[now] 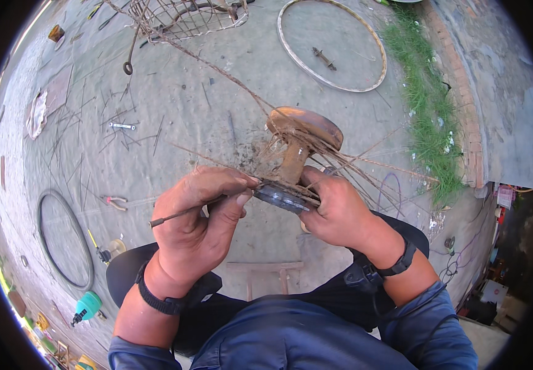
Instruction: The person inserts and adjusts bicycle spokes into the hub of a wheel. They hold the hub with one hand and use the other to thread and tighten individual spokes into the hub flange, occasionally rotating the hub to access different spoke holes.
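Note:
A rusty wheel hub (293,161) with a round brown drum end is held up in front of me, its drum tilted away. Loose rusty spokes (365,161) fan out from it to the right and toward the far left. My right hand (343,209) is closed around the hub's near end, beside a dark toothed ring (284,196). Pinched between the thumb and fingers of my left hand (199,213) is a thin rusty spoke (177,216), whose thicker end sticks out to the left. Those fingertips are at the ring's left edge, where the spoke's other end is hidden.
Beyond the hub lie a bare wheel rim (280,38), an axle (324,59) and a wire basket (186,21). Left are scattered spokes (155,134), a wrench (122,126), pliers (113,200), a tire (43,231) and a green bottle (88,306). Grass (423,98) borders a brick edge on the right.

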### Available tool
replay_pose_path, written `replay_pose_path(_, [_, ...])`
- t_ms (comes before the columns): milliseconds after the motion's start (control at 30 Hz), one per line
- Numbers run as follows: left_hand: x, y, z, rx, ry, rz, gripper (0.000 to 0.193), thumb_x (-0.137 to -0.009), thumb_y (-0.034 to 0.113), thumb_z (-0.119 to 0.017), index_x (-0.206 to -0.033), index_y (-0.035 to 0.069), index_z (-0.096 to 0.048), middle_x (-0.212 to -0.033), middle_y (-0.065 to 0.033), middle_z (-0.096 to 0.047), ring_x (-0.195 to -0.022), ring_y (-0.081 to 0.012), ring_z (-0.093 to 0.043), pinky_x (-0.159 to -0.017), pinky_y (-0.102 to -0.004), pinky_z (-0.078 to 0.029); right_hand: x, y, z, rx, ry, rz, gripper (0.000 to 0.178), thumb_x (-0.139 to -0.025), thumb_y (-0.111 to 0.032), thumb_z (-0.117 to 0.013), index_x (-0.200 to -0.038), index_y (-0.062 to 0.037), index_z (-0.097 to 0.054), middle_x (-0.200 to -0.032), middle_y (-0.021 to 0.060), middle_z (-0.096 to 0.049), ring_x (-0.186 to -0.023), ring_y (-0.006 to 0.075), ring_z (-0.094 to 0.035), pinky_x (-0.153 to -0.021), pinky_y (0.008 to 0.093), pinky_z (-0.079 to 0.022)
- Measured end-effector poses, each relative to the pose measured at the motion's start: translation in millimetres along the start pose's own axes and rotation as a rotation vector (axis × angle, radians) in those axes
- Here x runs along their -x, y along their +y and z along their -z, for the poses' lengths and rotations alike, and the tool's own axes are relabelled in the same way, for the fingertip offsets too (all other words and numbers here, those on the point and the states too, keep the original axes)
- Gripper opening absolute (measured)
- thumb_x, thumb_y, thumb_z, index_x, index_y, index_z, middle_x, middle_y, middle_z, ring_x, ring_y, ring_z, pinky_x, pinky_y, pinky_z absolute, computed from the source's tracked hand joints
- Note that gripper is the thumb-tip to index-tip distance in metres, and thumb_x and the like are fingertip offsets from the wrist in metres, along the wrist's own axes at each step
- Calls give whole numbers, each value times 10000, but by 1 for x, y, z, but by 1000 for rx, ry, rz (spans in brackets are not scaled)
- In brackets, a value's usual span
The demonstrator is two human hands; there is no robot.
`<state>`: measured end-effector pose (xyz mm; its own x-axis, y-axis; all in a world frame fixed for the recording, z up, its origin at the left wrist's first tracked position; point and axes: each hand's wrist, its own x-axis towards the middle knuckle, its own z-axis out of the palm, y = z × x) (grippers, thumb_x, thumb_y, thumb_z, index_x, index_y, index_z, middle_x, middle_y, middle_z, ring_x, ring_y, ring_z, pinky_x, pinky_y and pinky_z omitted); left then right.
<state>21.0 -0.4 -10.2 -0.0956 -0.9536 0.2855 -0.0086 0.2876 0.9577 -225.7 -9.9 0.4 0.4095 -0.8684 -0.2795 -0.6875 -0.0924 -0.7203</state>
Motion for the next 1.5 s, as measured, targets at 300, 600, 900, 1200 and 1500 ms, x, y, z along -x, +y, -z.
replay_pose_path(300, [0, 7, 5, 173, 29, 125, 171, -997, -128, -665, -1135, -27, -669, -1115, -176, -759, -829, -141, -695, -645, -263, -594, 2, 5, -5, 124, 186, 149, 352, -806, -61, -736, -1152, -43, -669, -968, 192, -729, -898, 433, -720, -777, 491, -584])
replay_pose_path(600, [0, 9, 4, 174, -33, 119, 134, -982, -118, -684, -1088, -37, -673, -1064, -191, -769, -796, -158, -704, -595, -270, -581, 2, 12, -6, 247, 238, 198, 433, -800, -98, -766, -1222, -56, -682, -1071, 187, -743, -960, 414, -729, -821, 484, -593])
replay_pose_path(900, [-5, -6, 10, -179, -57, -80, 146, -977, -129, -677, -1086, -32, -680, -1062, -179, -769, -763, -154, -691, -652, -262, -572, 6, 15, -1, 352, 253, 221, 591, -783, -124, -778, -1356, -46, -654, -1139, 188, -747, -973, 405, -739, -851, 482, -603])
replay_pose_path(1200, [-3, 5, -1, 30, -48, -25, 173, -950, -122, -712, -1077, -10, -674, -1012, -167, -778, -782, -193, -713, -641, -318, -575, 6, 16, 2, 379, 219, 227, 593, -793, -107, -754, -1369, -36, -629, -1144, 196, -741, -965, 409, -738, -834, 488, -599])
replay_pose_path(1500, [-9, 4, 0, -360, -99, -276, 270, -860, -89, -784, -1072, 56, -700, -947, -126, -764, -779, -293, -756, -660, -352, -597, 6, 13, 0, 384, 159, 158, 565, -826, -125, -757, -1363, -8, -624, -1100, 224, -744, -950, 398, -743, -814, 463, -603])
